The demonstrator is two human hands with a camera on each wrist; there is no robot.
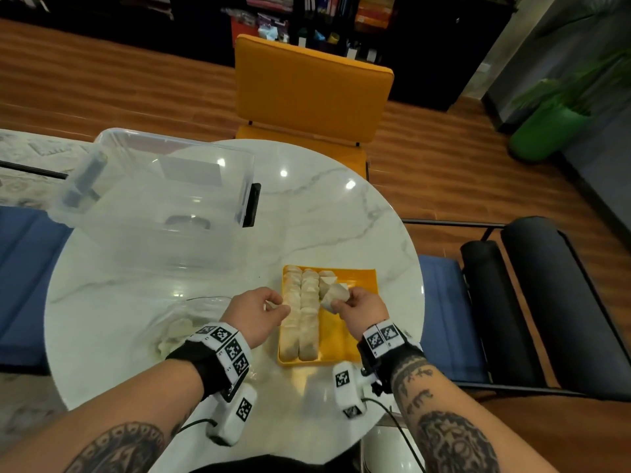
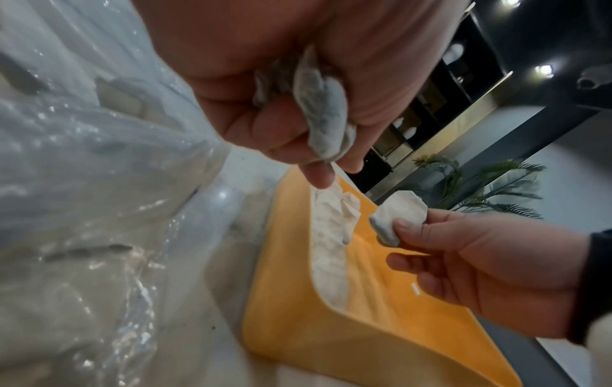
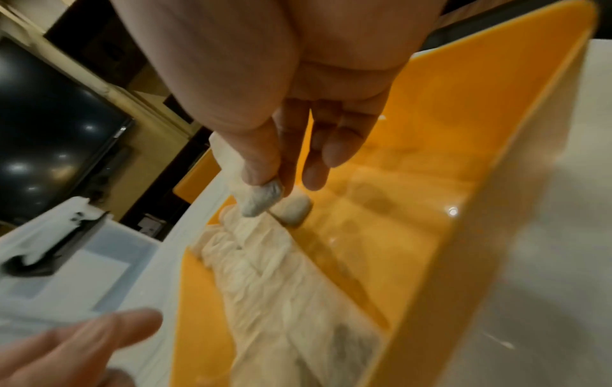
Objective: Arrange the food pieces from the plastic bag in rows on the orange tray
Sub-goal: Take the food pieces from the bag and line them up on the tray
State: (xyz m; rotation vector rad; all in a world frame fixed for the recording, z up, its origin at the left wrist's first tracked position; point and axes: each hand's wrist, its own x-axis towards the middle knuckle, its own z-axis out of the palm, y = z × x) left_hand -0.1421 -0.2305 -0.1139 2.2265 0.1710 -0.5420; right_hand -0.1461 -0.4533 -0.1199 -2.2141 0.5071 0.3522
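At the centre of the head view, an orange tray on a round marble table holds two full rows of pale dumplings along its left side. The right hand pinches one dumpling above the tray's upper middle. The left hand, fingers curled, grips another dumpling; the plastic bag lies at lower left

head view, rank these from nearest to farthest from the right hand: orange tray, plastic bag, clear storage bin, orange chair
1. Orange tray: directly under the right hand, which pinches a food piece above it.
2. Plastic bag: across the table on the left, beyond the left hand.
3. Clear storage bin: far left part of the table.
4. Orange chair: past the table's far edge.
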